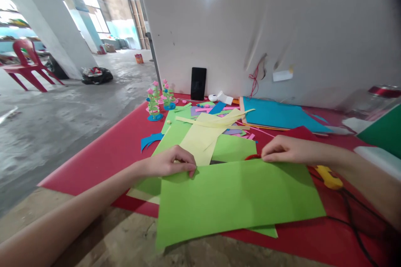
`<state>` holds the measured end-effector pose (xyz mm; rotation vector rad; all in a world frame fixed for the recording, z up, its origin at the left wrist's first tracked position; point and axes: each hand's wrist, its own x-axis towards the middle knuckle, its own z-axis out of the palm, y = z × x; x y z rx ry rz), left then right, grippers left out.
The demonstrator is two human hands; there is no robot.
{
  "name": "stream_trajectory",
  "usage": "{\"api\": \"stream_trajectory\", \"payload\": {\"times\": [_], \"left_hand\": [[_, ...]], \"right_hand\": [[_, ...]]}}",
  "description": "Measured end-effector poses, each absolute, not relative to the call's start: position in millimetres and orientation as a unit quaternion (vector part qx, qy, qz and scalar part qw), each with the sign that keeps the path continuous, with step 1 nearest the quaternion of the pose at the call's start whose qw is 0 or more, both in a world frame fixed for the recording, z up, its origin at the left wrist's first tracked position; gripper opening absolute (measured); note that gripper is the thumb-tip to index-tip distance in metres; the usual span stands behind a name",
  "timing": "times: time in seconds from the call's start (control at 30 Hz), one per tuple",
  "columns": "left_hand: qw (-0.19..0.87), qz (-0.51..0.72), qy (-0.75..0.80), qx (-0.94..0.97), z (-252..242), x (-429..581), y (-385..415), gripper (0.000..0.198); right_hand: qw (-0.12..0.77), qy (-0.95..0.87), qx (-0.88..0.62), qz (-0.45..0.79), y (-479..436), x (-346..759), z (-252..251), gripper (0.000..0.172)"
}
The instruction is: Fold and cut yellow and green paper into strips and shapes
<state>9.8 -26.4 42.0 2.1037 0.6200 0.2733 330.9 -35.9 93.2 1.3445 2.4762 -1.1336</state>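
A large sheet of green paper [238, 200] hangs from both hands, its lower edge reaching past the table's front. Near its top left corner, my left hand [177, 162] pinches the upper edge between thumb and fingers. Farther right along that same edge, my right hand [286, 149] grips it with closed fingers. Behind the sheet show a red scissors handle [252, 157] and a dark blade; the rest is hidden. Beyond lie pale yellow paper [199, 137] and more green paper [236, 147].
On the red tabletop [125, 137] stand small paper trees [153, 104], a black phone [198, 83] and a stack of blue paper [278, 114]. A yellow tool [328, 177] with a black cord lies right. A white board [266, 29] rises behind.
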Motion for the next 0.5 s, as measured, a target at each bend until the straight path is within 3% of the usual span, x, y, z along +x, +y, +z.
{"api": "stream_trajectory", "payload": {"times": [0.17,0.5], "left_hand": [[0.429,0.128,0.242,0.861,44.1,9.1,-25.5,0.028],[0.405,0.161,0.222,0.872,42.0,18.8,-38.6,0.028]], "right_hand": [[0.066,0.806,0.464,-0.360,-46.7,347.8,92.9,0.031],[0.023,0.808,0.428,-0.405,-52.6,279.0,74.7,0.031]]}}
